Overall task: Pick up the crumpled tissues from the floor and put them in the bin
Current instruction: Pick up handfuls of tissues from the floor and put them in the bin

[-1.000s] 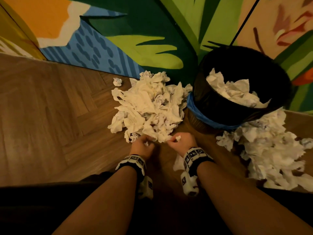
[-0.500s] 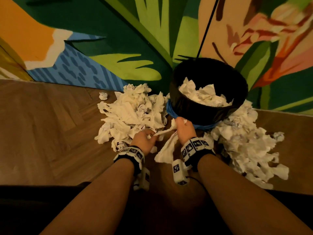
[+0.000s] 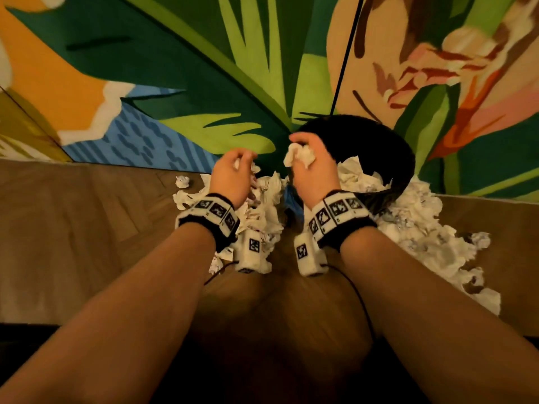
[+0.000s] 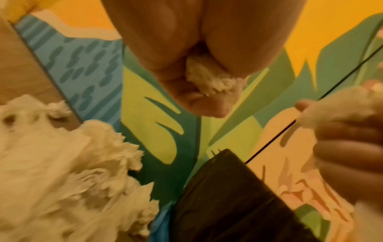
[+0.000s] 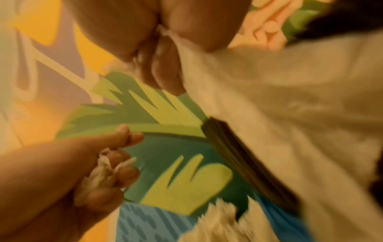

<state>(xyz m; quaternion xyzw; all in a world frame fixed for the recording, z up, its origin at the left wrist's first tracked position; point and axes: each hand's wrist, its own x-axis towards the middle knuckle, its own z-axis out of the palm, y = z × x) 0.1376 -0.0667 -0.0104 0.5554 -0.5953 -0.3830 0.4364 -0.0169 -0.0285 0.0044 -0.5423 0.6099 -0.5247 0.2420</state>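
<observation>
A black bin (image 3: 388, 147) holding white tissues (image 3: 358, 177) stands against the painted wall. My right hand (image 3: 309, 158) is raised at the bin's left rim and grips a crumpled tissue (image 3: 300, 157); in the right wrist view that tissue (image 5: 279, 101) hangs from the fingers. My left hand (image 3: 236, 170) is raised beside it, fingers curled round a small wad (image 3: 237, 163), seen as a tissue wad (image 4: 209, 78) in the left wrist view. One pile of crumpled tissues (image 3: 262, 211) lies on the floor under the left hand, another pile (image 3: 431, 240) lies right of the bin.
The wooden floor (image 3: 87, 228) meets a colourful leaf mural wall (image 3: 204, 68) just behind the bin. A single tissue ball (image 3: 183, 181) lies apart at the pile's far left. My knees fill the bottom of the head view.
Both hands have lifted off the floor with tissue in them and moved up toward the bin. The head view has tilted up the wall.
</observation>
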